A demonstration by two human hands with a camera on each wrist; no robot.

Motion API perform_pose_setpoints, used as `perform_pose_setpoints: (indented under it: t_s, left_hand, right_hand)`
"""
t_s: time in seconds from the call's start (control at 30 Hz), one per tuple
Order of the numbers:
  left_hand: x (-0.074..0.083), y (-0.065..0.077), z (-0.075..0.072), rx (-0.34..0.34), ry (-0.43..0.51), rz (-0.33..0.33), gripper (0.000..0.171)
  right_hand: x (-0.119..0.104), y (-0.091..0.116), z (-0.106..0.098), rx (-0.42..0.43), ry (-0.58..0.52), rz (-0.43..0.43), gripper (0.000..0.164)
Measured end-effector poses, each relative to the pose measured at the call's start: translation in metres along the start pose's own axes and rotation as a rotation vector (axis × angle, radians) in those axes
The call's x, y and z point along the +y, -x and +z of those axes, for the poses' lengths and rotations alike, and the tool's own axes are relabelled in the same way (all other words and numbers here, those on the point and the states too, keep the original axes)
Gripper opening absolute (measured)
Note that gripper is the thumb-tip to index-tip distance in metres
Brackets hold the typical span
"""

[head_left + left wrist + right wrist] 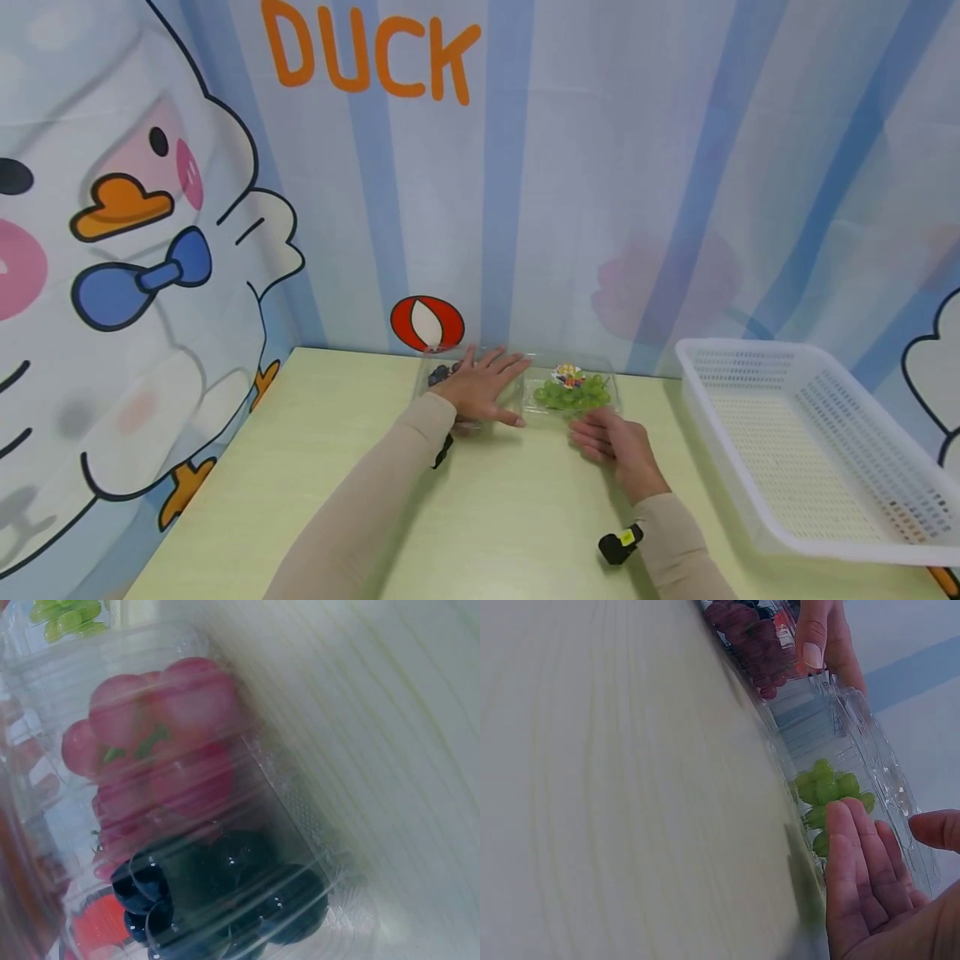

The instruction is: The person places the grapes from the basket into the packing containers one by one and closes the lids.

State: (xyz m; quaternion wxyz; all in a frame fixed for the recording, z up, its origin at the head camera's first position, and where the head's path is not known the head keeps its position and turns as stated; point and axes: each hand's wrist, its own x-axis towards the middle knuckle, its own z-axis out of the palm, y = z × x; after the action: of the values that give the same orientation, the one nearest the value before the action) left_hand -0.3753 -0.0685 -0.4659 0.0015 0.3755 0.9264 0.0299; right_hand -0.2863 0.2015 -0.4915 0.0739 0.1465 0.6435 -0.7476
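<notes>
My left hand (483, 389), its fingers spread, lies over a clear plastic box (67, 675) at the back of the table. Red grapes (195, 697) and dark grapes (294, 904) show through its plastic; in the head view the hand covers much of them. To the right stands a second clear box (787, 716) holding green grapes (573, 394), with a colourful sticker (567, 375) on top. My right hand (618, 443) is by this box's front right corner, fingers extended together and thumb apart. Whether it touches the box, I cannot tell.
A white perforated plastic basket (757, 500) stands on the right side of the pale yellow table (510, 517). Directly behind the boxes hangs a curtain (555, 167) printed with ducks and blue stripes.
</notes>
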Motion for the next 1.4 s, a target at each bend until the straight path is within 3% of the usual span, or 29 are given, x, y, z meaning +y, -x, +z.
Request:
perform_pose_setpoints:
  t_s: [0.27,0.57,1.0,1.4]
  left_hand:
    - [-0.001,0.0,-0.001,-0.01,0.015,0.0,0.107]
    - [-0.003,-0.003,0.002,-0.001,0.026,0.011,0.107]
    - [-0.003,-0.003,0.002,-0.002,-0.004,0.003,0.106]
    - [-0.001,-0.001,0.0,0.005,-0.016,0.01,0.104]
  right_hand:
    - [0.003,-0.003,0.013,-0.055,-0.024,0.008,0.043]
    - [0.006,-0.006,0.028,-0.129,-0.09,0.076,0.044]
    - [0.007,-0.01,0.047,-0.209,-0.056,0.09,0.05]
    - [0.009,-0.011,0.062,-0.207,-0.095,0.129,0.049]
